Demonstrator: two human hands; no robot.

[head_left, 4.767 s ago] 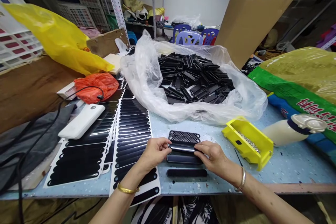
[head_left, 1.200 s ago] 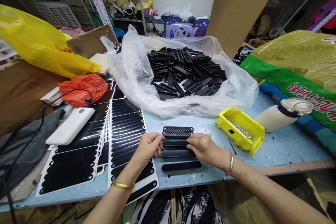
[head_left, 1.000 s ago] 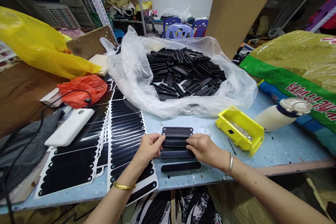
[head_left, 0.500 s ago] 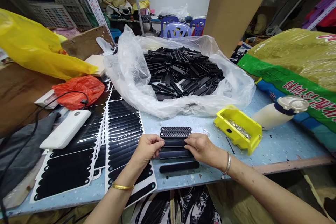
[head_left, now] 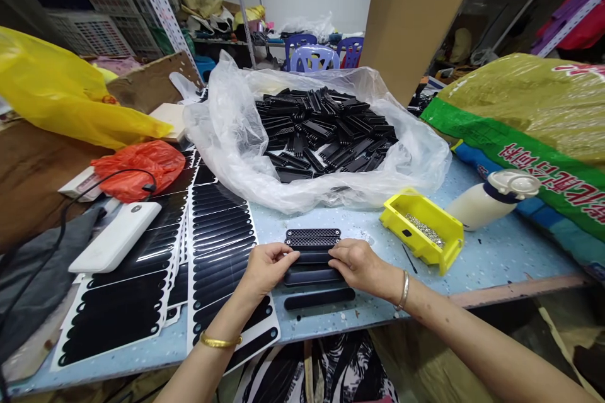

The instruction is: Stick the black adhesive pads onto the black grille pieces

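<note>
My left hand (head_left: 266,269) pinches the left end of a long black strip (head_left: 314,257) between thumb and fingers. At its right end, the fingers of my right hand (head_left: 363,266) are closed on the same strip. Just beyond it lie black bars with a mesh-patterned face (head_left: 312,237) and round holes at their ends. Nearer to me, a smooth black bar (head_left: 309,276) and another black bar (head_left: 319,299) lie side by side on the blue speckled table (head_left: 331,322). The fingertips hide the strip's ends.
Sheets of black rounded strips (head_left: 222,227) lie left, beside a white power bank (head_left: 116,236). A clear plastic bag (head_left: 302,194) of many black bars stands behind. At right are a yellow bin (head_left: 401,227) of small metal parts and a white bottle (head_left: 482,204).
The camera view has shifted slightly, so most of the scene sits a little further left. Both hands keep hold of the same black strip, with hardly any movement.
</note>
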